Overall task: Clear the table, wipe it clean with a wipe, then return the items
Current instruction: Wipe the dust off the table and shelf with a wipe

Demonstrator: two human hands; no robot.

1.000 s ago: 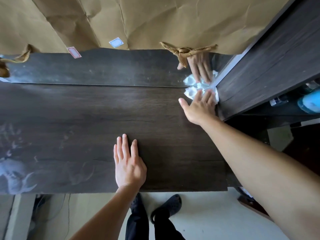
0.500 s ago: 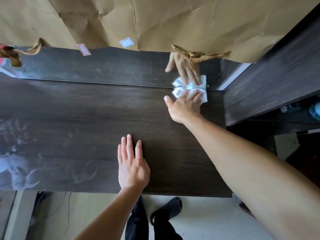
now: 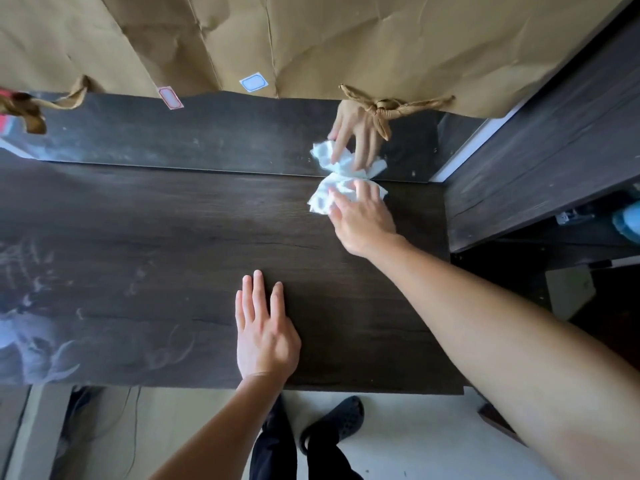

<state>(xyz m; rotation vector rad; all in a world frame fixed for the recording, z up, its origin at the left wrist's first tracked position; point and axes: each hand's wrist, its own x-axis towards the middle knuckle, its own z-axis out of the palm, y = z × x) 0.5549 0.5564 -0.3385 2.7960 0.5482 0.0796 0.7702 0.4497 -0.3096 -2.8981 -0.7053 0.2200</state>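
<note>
Since the earlier frame our right hand (image 3: 362, 220) and its wipe (image 3: 327, 195) have slid leftward along the back edge, away from the dark side panel (image 3: 540, 143) at 3 o'clock; our left hand (image 3: 265, 336) has kept its place. Item, at 9 o'clock: pale chalky smears (image 3: 31, 337) on the dark wood table (image 3: 145, 237), not yet reached by the wipe, so we judge the wiping stage only part done. Item, at 10 o'clock: a red-bordered label (image 3: 169, 97) on the brown paper backdrop (image 3: 346, 39), with a blue-bordered label (image 3: 253, 83) beside it toward 12. Item, at 6 o'clock: left hand, flat on the table, palm down, fingers straight and close together, clamped on nothing, apparently steadying us. Item, at 1 o'clock: wipe, white, crumpled, lying on the table where it meets the glossy back strip (image 3: 207, 140), which mirrors both wipe and fingers. Right hand spread over the wipe's near side, fingers (image 3: 360, 188) pressing down onto it rather than closed around it; somewhat blurred. Handling, in our judgement: the wipe is light, soft and limp, likely damp, and will bunch or slip from under the palm; best held by pressing flat over its middle, or pinching the gathered folds to lift. Item, at 2 o'clock: a twisted paper tie (image 3: 388, 107) hanging from the backdrop above the wipe. No cleared items are in view on the table.
</note>
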